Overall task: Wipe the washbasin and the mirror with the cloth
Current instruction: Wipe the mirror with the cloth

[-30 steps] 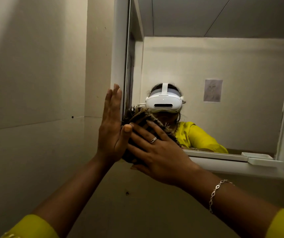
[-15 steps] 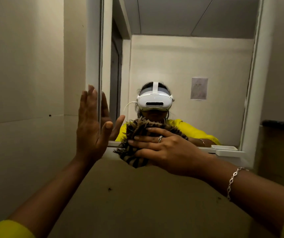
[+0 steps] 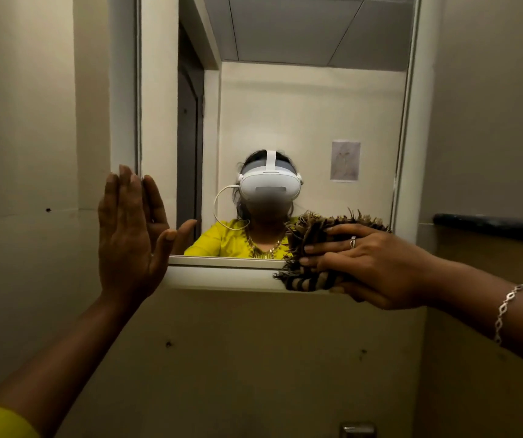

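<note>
The mirror (image 3: 310,105) hangs on the wall ahead in a white frame (image 3: 222,273). My right hand (image 3: 370,263) grips a dark, shaggy striped cloth (image 3: 313,235) and holds it against the mirror's lower right corner and bottom frame. My left hand (image 3: 130,235) is flat, fingers straight and upright, pressed against the frame's left edge at the lower left corner. Its reflection shows in the glass. The washbasin is out of view.
Beige walls surround the mirror. A dark ledge (image 3: 494,224) runs along the right wall. A metal fitting (image 3: 357,429) peeks in at the bottom edge. The mirror reflects a person in a yellow top and a paper on the far wall.
My right hand has slid the cloth along the mirror's bottom edge from the lower left corner to the lower right. My left hand has stayed flat at the left edge.
</note>
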A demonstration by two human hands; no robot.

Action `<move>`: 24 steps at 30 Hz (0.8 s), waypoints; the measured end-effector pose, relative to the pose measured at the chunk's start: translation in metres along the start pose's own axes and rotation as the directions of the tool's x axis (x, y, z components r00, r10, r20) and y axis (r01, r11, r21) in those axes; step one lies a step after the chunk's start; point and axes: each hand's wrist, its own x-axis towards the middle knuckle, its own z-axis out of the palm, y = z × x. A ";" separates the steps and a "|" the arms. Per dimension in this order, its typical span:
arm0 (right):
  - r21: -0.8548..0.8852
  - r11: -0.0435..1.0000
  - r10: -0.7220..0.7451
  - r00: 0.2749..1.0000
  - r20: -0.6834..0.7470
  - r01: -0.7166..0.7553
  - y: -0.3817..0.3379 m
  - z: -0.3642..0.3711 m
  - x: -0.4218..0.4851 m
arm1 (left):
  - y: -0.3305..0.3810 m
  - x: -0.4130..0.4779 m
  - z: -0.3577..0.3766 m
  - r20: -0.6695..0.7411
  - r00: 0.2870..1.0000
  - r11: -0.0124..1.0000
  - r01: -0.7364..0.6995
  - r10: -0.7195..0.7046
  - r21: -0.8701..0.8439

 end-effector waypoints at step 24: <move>0.200 0.923 0.375 0.886 -0.272 -0.329 -0.002 0.008 -0.073 | 0.050 -0.024 0.018 0.116 0.877 0.880 -0.473 0.467 0.034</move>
